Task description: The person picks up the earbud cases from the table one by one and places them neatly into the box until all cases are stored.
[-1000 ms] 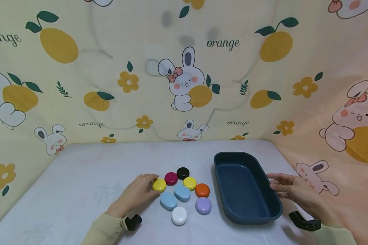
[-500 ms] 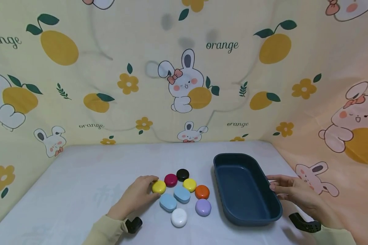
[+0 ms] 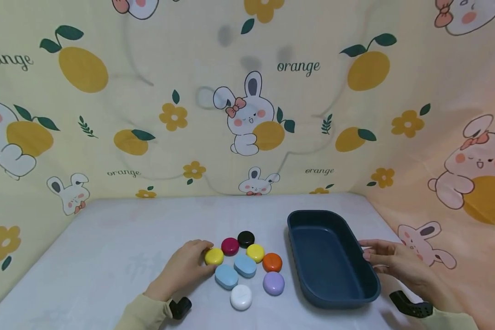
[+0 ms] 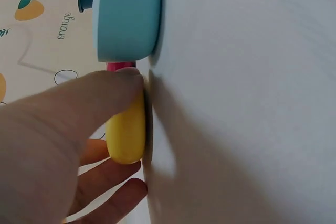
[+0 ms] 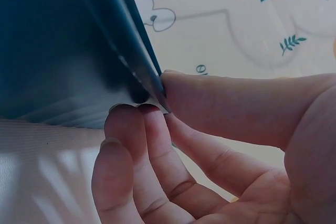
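My left hand (image 3: 183,266) pinches a glossy yellow disc (image 3: 214,257) lying on the white table. In the left wrist view, the thumb rests on one side of the yellow disc (image 4: 126,137) and the fingers lie at the other. A light blue oval piece (image 4: 128,19) stands close past the thumb. At the right, my right hand (image 3: 404,263) holds the long side of a dark blue rectangular tray (image 3: 334,303). The right wrist view has the thumb at the rim of the tray (image 5: 47,51) and curled fingers against its outer wall.
Near the left hand lie crimson (image 3: 230,246), black (image 3: 245,239), second yellow (image 3: 255,253), orange (image 3: 272,262), lavender (image 3: 273,283) and white (image 3: 241,297) discs, plus two light blue ovals (image 3: 245,266). A patterned cloth (image 3: 247,46) hangs behind the table.
The head view has tilted up slightly, so everything sits lower in the frame. Both hands, the yellow disc and the tray stay about where they were.
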The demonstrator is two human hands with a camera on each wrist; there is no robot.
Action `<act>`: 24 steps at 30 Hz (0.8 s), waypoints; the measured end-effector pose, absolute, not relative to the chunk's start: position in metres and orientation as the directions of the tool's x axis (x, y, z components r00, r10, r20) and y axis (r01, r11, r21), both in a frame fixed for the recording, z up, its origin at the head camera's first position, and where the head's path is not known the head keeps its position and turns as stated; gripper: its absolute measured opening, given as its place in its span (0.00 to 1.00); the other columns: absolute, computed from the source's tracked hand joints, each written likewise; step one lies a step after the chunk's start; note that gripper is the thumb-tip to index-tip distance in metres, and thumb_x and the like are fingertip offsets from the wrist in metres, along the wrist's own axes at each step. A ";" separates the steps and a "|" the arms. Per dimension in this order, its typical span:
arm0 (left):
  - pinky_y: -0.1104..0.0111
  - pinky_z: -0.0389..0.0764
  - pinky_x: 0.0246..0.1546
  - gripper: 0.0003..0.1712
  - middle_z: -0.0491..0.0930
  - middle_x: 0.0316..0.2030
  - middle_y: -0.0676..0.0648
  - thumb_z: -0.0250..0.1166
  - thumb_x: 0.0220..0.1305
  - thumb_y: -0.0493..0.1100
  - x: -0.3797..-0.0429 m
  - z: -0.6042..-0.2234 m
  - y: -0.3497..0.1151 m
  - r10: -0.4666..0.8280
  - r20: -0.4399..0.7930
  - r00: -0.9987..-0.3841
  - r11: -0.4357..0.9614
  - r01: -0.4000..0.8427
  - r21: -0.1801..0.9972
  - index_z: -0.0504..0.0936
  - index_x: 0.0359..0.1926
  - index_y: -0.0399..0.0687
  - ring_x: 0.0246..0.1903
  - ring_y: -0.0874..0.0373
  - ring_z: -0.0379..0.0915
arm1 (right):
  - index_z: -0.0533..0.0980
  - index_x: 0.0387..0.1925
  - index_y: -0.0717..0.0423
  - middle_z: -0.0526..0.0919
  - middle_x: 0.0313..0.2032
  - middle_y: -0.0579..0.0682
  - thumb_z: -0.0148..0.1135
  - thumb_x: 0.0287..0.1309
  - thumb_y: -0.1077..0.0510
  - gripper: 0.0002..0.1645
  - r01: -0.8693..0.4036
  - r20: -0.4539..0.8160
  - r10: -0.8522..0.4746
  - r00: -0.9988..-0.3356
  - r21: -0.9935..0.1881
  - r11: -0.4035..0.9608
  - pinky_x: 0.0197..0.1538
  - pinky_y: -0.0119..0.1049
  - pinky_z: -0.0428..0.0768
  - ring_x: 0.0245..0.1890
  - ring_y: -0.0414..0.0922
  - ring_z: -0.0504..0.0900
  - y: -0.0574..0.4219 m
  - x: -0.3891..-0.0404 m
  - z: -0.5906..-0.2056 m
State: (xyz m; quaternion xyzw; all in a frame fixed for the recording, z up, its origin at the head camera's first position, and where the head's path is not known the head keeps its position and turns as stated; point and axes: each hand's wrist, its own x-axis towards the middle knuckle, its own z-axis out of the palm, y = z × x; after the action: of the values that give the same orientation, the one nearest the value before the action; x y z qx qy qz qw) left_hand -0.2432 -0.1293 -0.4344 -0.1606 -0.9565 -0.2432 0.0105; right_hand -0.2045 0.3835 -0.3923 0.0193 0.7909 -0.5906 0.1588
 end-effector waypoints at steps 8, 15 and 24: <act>0.55 0.79 0.50 0.27 0.81 0.44 0.48 0.77 0.50 0.52 -0.245 -0.438 -0.131 0.330 0.146 -0.933 0.831 0.361 0.423 0.83 0.49 0.45 0.45 0.52 0.77 | 0.66 0.67 0.66 0.81 0.52 0.53 0.64 0.65 0.55 0.34 0.220 -0.275 -0.169 -0.947 -0.933 0.284 0.50 0.45 0.78 0.48 0.51 0.79 0.386 -0.204 -0.394; 0.57 0.80 0.47 0.27 0.80 0.41 0.50 0.78 0.48 0.54 -0.246 -0.436 -0.131 0.316 0.151 -0.937 0.841 0.350 0.412 0.84 0.47 0.47 0.40 0.55 0.76 | 0.66 0.67 0.66 0.81 0.51 0.54 0.63 0.65 0.56 0.33 0.217 -0.271 -0.162 -0.949 -0.932 0.289 0.49 0.45 0.78 0.47 0.52 0.80 0.387 -0.203 -0.394; 0.57 0.81 0.47 0.28 0.81 0.42 0.49 0.78 0.47 0.55 -0.243 -0.431 -0.133 0.311 0.200 -0.929 0.858 0.365 0.362 0.84 0.47 0.46 0.40 0.55 0.76 | 0.65 0.67 0.68 0.80 0.50 0.55 0.64 0.64 0.55 0.35 0.197 -0.252 -0.161 -0.954 -0.935 0.294 0.48 0.45 0.80 0.46 0.52 0.79 0.385 -0.204 -0.396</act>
State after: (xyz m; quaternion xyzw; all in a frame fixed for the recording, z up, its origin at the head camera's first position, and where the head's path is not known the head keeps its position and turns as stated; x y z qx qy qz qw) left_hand -0.2430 -0.1331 -0.4314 -0.1760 -0.9614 -0.2004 0.0674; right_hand -0.2041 0.3852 -0.3957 0.0114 0.7900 -0.5942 0.1506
